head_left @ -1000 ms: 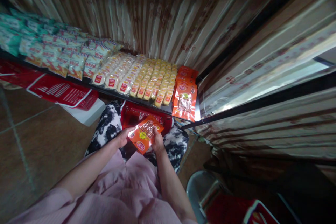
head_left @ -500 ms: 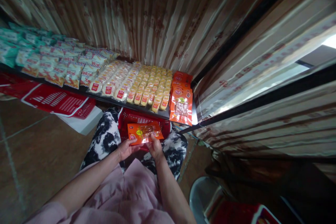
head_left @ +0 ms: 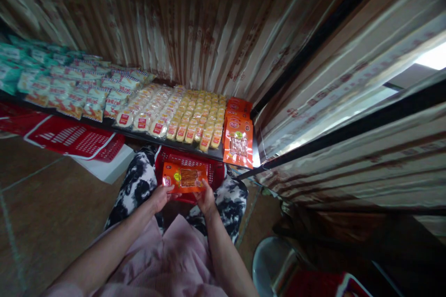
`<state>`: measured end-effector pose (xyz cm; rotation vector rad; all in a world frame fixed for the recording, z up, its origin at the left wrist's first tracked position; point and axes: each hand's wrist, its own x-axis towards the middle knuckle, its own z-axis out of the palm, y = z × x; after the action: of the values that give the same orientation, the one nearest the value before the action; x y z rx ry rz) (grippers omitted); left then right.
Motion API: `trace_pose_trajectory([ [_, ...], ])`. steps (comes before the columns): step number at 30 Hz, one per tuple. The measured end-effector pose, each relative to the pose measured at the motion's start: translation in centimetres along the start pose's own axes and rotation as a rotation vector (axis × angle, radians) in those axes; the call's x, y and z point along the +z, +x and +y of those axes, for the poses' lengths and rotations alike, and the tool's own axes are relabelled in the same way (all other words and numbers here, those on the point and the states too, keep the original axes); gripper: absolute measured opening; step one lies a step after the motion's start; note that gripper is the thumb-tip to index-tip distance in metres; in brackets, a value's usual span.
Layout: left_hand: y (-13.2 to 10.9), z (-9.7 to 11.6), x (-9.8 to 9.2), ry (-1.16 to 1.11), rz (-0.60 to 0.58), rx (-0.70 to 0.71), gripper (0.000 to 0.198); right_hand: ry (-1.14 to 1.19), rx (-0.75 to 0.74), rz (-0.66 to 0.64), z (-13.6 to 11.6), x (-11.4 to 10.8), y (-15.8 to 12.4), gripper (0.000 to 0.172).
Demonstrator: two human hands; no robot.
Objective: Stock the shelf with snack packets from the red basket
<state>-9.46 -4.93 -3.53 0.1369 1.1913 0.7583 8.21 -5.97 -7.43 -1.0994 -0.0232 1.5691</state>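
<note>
An orange snack packet (head_left: pixel 188 177) with a clear window showing brown sticks is held level above my lap. My left hand (head_left: pixel 162 196) grips its lower left edge, thumb on top. On the lower right edge, my right hand (head_left: pixel 205 197) is closed, its thumb near the corner. Behind the packet, a red plastic basket (head_left: pixel 216 174) sits between my knees, partly covered by it. Matching orange packets (head_left: pixel 238 141) lie overlapping in a row at the right end of the dark shelf (head_left: pixel 174 143).
Left of the orange row stand rows of yellow wrapped cakes (head_left: pixel 197 116), white wrapped cakes (head_left: pixel 149 110), white snack bags (head_left: pixel 94 97) and green bags (head_left: pixel 35 58). Another red basket (head_left: pixel 75 135) hangs below the shelf. A black metal bar (head_left: pixel 334 127) slants at right. A pale bucket (head_left: pixel 270 260) stands lower right.
Both hands have shifted the orange packet slightly left and turned it more level, with its window facing up more plainly. The view has moved a little; the shelf goods look the same.
</note>
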Motion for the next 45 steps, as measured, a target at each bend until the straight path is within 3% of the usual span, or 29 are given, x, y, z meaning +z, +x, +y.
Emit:
trace_pose_trajectory([
  [4,0.0,1.6,-0.4,0.046,0.06,0.055,0.019,0.015,0.011,0.038,-0.3,0.2,-0.3,0.017],
  [12,-0.2,3.3,-1.7,0.157,-0.061,0.06,0.01,-0.029,0.091,-0.191,-0.7,1.2,-1.6,0.03],
  [16,-0.1,3.4,-2.0,0.187,-0.104,0.034,0.008,-0.039,0.096,-0.236,-0.6,1.3,-1.9,0.034],
  [21,0.3,3.5,-1.9,0.104,-0.055,0.018,0.014,-0.067,0.104,-0.212,0.0,0.9,-1.6,0.026],
  [29,0.7,3.5,-1.4,-0.094,0.01,0.104,0.002,-0.149,0.05,-0.18,0.2,0.9,-1.3,0.022],
  [39,0.6,3.0,-1.4,-0.092,-0.03,0.179,0.013,-0.152,0.038,-0.203,0.2,0.6,-1.0,0.019],
  [45,1.0,2.8,-1.4,-0.082,0.078,0.168,0.01,-0.188,0.101,-0.243,0.1,0.9,-1.6,0.02],
])
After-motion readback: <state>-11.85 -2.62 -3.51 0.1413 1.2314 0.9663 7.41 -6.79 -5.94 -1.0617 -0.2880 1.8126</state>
